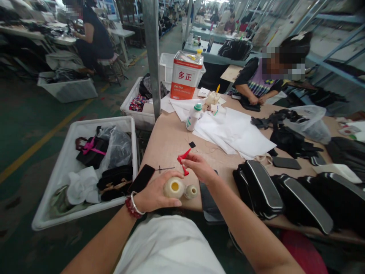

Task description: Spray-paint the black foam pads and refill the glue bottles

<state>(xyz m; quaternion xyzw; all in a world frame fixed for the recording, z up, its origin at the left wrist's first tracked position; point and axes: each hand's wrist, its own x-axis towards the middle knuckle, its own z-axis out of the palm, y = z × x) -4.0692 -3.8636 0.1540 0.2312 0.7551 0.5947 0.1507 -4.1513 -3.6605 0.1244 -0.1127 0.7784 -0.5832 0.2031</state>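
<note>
White clothing (168,243) lies nearest the head camera, below both grips. Left hand (155,192): I wrap fingers and thumb around the cream container (172,194), mouth up, yellow showing inside. Right hand (199,167): I pinch the red piece (185,154), above and beside that mouth. Status: the container stands open, the red piece apart from it; what remains cannot be determined. A small cream object (189,191) sits just right of the left grip. Hidden: the container's base and its contact with the table (168,137); part of the dark pad (209,201) beneath my right forearm. Unclear: whether the red piece is one part or two.
</note>
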